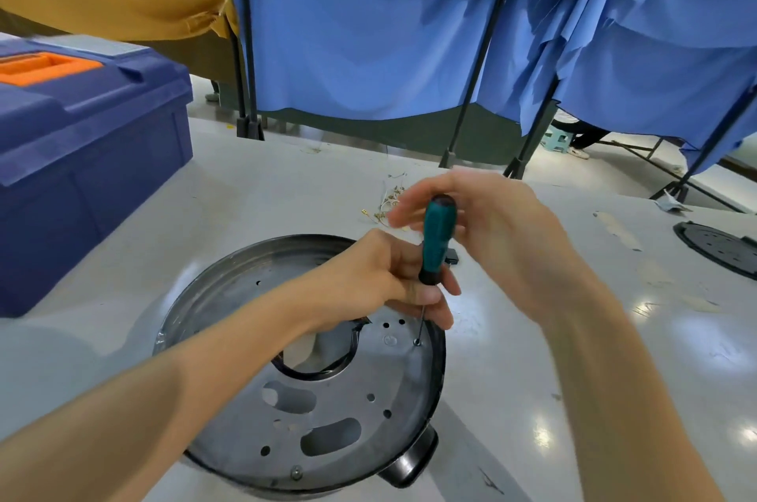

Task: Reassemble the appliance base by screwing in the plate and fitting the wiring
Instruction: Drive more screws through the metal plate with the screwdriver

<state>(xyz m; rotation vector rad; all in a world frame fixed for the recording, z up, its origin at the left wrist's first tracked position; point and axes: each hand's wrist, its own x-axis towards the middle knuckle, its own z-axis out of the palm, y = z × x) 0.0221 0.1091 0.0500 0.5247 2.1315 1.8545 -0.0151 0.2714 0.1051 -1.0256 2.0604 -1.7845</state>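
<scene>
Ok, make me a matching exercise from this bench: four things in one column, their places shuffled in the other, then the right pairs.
1 teal-handled screwdriver
2 blue plastic toolbox
3 black perforated disc
4 loose wires with brass terminals

A far left
B far right edge
C tip on a screw in the round grey metal plate
D just beyond that plate

Pairs: 1-C, 2-A, 3-B, 4-D

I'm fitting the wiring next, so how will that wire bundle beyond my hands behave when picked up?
The wire bundle looks thin and loosely looped, so it is probably floppy and very light. Its small brass terminals splay outward, so they may snag each other or catch when lifted off the table.
</scene>
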